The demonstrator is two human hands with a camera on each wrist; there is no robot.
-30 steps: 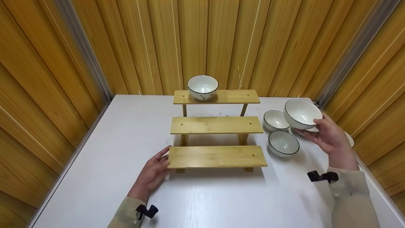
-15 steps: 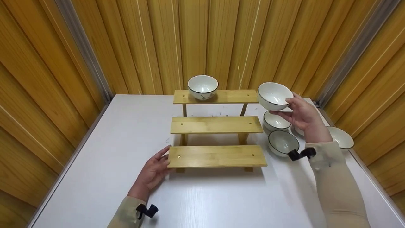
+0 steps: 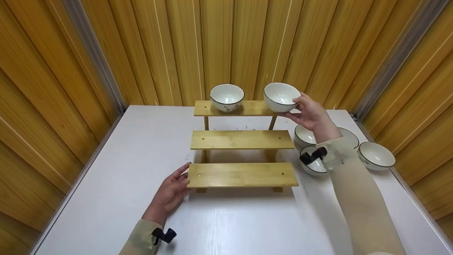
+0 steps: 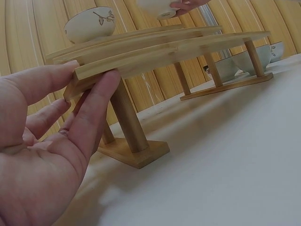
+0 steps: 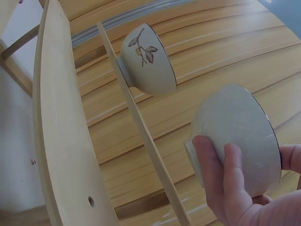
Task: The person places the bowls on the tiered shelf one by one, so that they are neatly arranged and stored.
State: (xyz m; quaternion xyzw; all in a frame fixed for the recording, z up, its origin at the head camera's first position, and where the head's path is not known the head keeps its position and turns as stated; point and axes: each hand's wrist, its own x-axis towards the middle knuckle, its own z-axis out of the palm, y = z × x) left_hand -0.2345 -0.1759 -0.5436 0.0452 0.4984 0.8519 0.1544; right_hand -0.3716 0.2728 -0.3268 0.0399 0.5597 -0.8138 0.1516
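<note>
A three-tier bamboo display rack stands mid-table, and my left hand grips the left end of its lowest board, thumb on the underside. My right hand holds a white dark-rimmed bowl, thumb at the rim and fingers beneath. That bowl is just above the right end of the top board, with a small gap showing in the right wrist view. Another white bowl, bearing a brown leaf sprig, sits upright on the top board's left part.
Several more bowls stand on the white table right of the rack: a greenish bowl, a bowl behind it, one partly behind my sleeve, and one near the right edge. Wood-patterned panels enclose the back and sides.
My right hand has carried its bowl leftward, from above the bowls on the right to over the top board's right end. The left hand and rack stay put.
</note>
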